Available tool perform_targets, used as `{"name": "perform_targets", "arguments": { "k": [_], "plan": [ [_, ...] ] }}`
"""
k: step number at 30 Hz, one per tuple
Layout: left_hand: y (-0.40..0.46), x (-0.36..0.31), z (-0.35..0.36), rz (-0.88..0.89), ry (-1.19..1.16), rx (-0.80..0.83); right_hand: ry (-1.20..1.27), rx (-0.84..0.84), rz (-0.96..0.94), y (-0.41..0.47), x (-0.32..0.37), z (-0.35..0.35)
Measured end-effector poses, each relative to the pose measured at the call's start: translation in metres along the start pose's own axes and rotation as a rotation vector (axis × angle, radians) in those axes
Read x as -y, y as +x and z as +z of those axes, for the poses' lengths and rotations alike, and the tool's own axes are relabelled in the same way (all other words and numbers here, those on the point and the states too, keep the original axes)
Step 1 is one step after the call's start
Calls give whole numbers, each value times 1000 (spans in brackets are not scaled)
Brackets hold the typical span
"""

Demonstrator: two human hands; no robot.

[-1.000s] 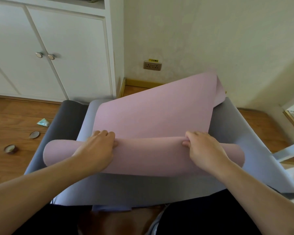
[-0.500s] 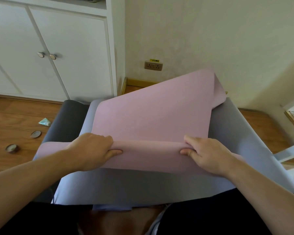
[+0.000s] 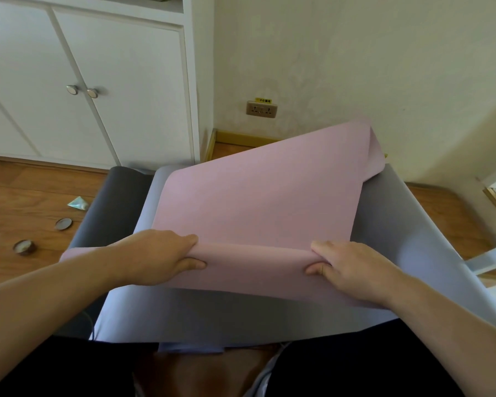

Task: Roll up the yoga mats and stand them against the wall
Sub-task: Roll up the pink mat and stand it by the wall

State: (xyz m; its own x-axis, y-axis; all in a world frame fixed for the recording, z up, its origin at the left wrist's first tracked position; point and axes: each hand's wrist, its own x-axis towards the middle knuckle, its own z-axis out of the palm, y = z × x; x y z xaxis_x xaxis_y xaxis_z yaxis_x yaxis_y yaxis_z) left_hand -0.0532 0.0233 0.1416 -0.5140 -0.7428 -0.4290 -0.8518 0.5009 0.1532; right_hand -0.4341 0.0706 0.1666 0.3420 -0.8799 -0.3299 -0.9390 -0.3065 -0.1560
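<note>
The top yoga mat [image 3: 258, 202] is pale pink, lying on a lavender-grey mat [image 3: 407, 242] beside a dark charcoal mat [image 3: 112, 202]. The cabinet doors [image 3: 98, 81] are white, the wall [image 3: 355, 53] cream, and the floor [image 3: 26, 202] warm brown wood grain.

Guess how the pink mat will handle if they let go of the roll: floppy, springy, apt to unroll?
Probably floppy: the pink mat bends softly where the left hand and right hand pinch its rolled edge. Likely springy too: its far corner curls up unaided. The loose roll may well unroll if released.

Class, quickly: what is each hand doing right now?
Left hand: gripping the rolled edge of the soft pink yoga mat.
Right hand: gripping the same roll.
</note>
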Motion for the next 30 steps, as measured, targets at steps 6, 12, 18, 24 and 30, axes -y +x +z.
{"name": "perform_targets", "arguments": {
  "k": [6, 12, 18, 24, 30],
  "plan": [
    [1, -10, 0, 5, -114, 3, 22, -35, 79, 5, -6, 5],
    [-11, -2, -15, 11, -235, -71, 365, -197, -38, -5, -15, 2],
    [3, -13, -9, -64, -137, -163, -14, -119, 131, 4, -8, 4],
    [14, -23, -1, -145, -140, -210, -74, -74, 197, 10, 4, 10],
    [12, -11, -4, -85, -142, -208, 45, -16, -11, 1, 2, -2]
  ]
}}
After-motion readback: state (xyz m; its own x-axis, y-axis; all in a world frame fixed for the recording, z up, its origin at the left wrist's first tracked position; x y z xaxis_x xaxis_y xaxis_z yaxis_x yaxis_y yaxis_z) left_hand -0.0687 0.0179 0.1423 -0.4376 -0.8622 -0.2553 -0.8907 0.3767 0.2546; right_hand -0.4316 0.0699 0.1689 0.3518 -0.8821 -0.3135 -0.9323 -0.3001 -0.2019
